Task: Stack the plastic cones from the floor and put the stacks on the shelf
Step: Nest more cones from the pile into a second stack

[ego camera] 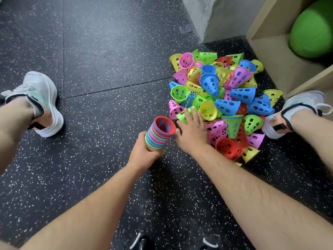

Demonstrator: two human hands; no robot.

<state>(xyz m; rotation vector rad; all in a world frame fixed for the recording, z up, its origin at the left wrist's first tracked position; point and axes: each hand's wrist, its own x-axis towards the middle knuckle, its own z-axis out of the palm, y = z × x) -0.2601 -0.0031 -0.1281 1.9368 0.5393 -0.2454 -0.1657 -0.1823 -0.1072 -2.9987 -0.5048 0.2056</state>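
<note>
Left hand (pixel 144 153) grips the stack of nested cones (pixel 160 134). Right hand (pixel 192 134), fingers straight, lies at the near edge of the loose cone pile (pixel 225 91) at 2 o'clock. The wooden shelf (pixel 270 56) borders the pile's far side, and the speckled floor (pixel 99 69) lies open from 9 to 12 o'clock.

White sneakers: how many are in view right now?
2. One white sneaker stands on the floor at far left; a second white sneaker at right, beside the cone pile, near the shelf. None seem hidden.
</note>
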